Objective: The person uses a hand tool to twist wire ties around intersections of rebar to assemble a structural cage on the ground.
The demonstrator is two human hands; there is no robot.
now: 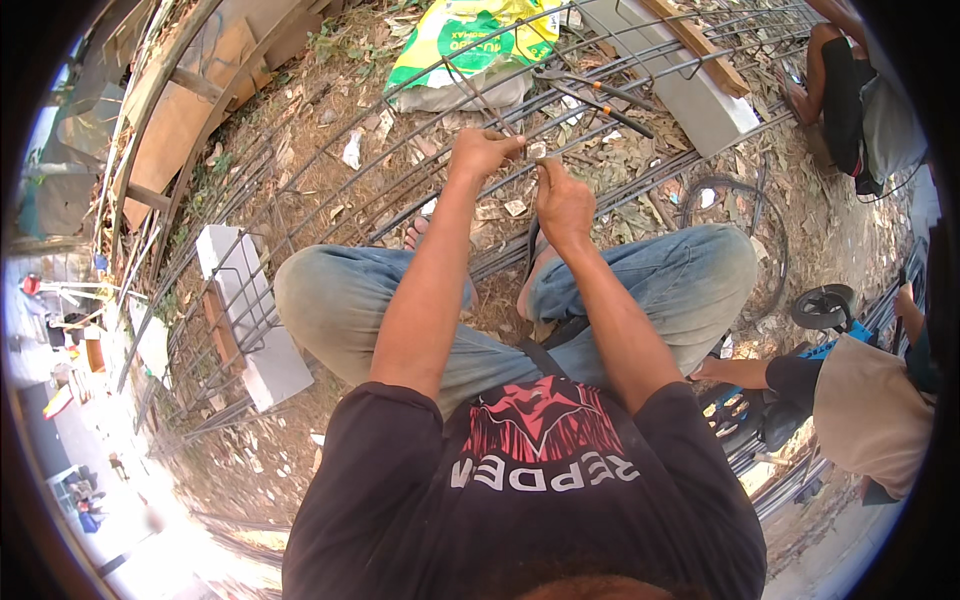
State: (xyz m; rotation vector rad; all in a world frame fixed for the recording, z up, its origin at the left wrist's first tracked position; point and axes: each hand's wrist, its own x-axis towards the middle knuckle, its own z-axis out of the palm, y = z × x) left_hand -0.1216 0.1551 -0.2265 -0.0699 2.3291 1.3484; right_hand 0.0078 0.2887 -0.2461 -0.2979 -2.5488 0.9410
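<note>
Black short-sleeved T-shirt (545, 420) fills the foreground. Bare left hand (482, 152) and right hand (566, 205): fingertips together, any held item indiscernible, at dark steel-bar cage (482, 97) beyond worn blue jeans (660, 280).

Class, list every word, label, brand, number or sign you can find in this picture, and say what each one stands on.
Black T-shirt: large white lettering below a red graphic, upside down in this view; wording not copied here.
Yellow, green and white sack: printed lettering, also upside down; wording not copied here.
Blue part near the small black wheel: dark marks, too small to read surely.
</note>
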